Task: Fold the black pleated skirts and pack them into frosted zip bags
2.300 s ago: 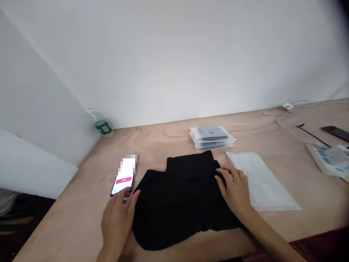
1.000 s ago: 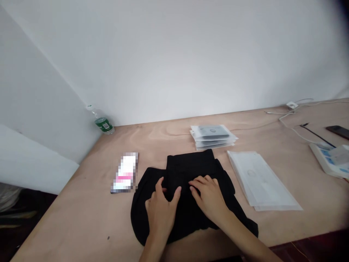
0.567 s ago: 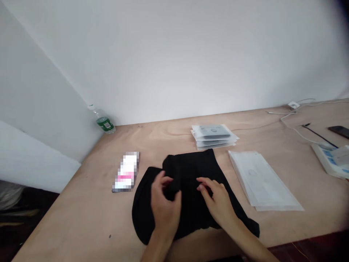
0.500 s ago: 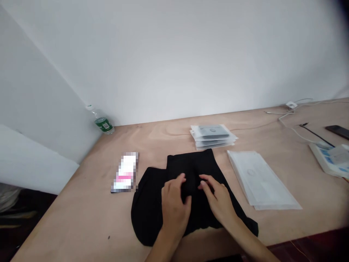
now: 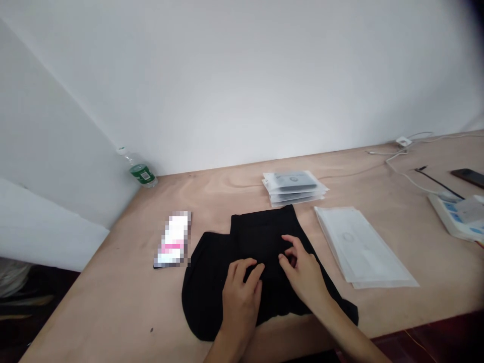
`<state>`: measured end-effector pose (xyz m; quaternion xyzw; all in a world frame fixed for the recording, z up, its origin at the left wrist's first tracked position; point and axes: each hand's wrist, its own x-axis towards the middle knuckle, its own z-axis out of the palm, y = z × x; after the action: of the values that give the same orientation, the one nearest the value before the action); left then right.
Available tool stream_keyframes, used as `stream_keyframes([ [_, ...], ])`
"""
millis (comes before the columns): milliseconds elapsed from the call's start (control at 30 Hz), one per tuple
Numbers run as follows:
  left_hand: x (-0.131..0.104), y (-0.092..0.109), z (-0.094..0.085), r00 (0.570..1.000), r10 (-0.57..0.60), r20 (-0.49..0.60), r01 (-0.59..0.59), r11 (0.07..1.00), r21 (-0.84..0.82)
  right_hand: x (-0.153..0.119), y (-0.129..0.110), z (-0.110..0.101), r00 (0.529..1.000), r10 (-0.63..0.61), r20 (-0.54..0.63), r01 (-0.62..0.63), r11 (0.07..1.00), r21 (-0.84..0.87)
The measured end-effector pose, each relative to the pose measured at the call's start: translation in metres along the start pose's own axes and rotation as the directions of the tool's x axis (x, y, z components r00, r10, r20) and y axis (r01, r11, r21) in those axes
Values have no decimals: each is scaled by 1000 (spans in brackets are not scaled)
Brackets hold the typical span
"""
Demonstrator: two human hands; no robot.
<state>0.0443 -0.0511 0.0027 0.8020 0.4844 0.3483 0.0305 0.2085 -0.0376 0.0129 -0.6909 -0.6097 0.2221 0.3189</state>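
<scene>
A black cloth garment lies spread on the wooden table in front of me, one part folded over and a rounded part sticking out at the left. On its lower middle rests my left hand, fingers bent and apart, fingertips touching the fabric. My right hand is over the garment's right half, with thumb and index finger spread. Nothing shows in either hand. What kind of garment it is, I cannot tell.
Flat frosted bags lie right of the garment, and a stack of filled bags behind it. A lit phone is at left, a water bottle in the corner. Cables, a power strip and a dark phone sit at right.
My left hand has drawn back slightly towards me, its fingers lower on the cloth. My right hand has shifted a little to the right. The fabric between them looks flatter.
</scene>
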Motion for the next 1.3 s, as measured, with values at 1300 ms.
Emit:
stream_keyframes([
  [1300,29,4,-42,996,91,-1,-90,980,176,-16,-16,-38,688,-702,185,709,595,-379],
])
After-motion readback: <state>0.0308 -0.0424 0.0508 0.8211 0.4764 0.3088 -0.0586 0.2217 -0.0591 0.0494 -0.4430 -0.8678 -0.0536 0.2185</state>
